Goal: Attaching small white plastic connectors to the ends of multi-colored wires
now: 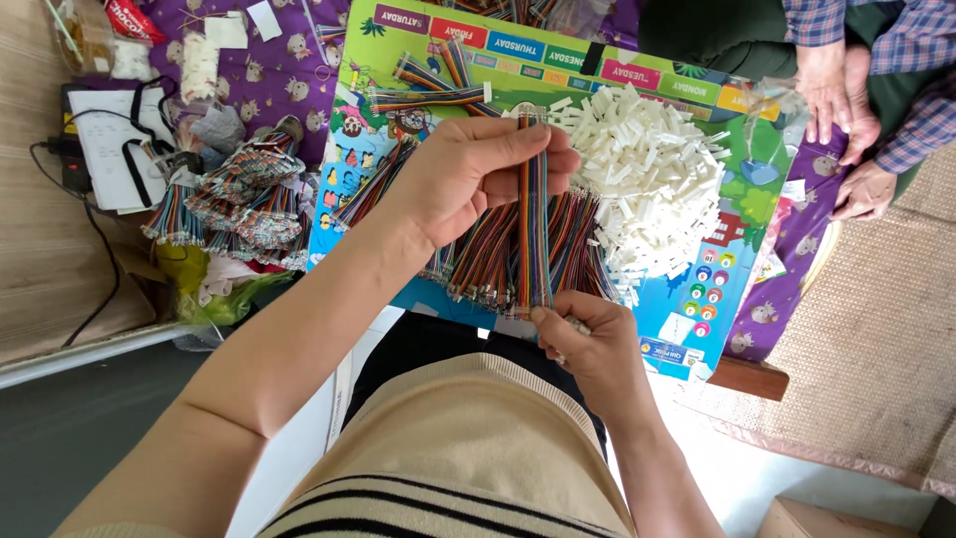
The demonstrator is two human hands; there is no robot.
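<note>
Both hands are closed on one flat bunch of rainbow ribbon wires [534,214]: the left hand [476,171] wraps its fingers around the upper end of the bunch, near the top of the colourful board, and the right hand [590,344] pinches the lower end between thumb and fingertips, just above the person's lap. The bunch runs nearly straight up and down between them, held over a bright cardboard play board [687,299] printed with cartoon pictures and coloured labels, which serves as the surface. Under that board lies a purple cloth [289,70] with small animal prints, and to the right a woven straw mat [876,339] covers the floor. On the board, right of the held bunch, sits a big heap of small white plastic connector housings [652,174]. Beneath the held bunch lies a fan of loose rainbow wire sets [498,259], and more tied sets [433,98] rest near the board's top edge. Left of the board, bagged bundles of finished wires [234,204] are piled on the cloth, beside a black cable [100,279] and a white notepad [105,149]. At the top right, another person's hands [841,110], in plaid sleeves, rest together.
</note>
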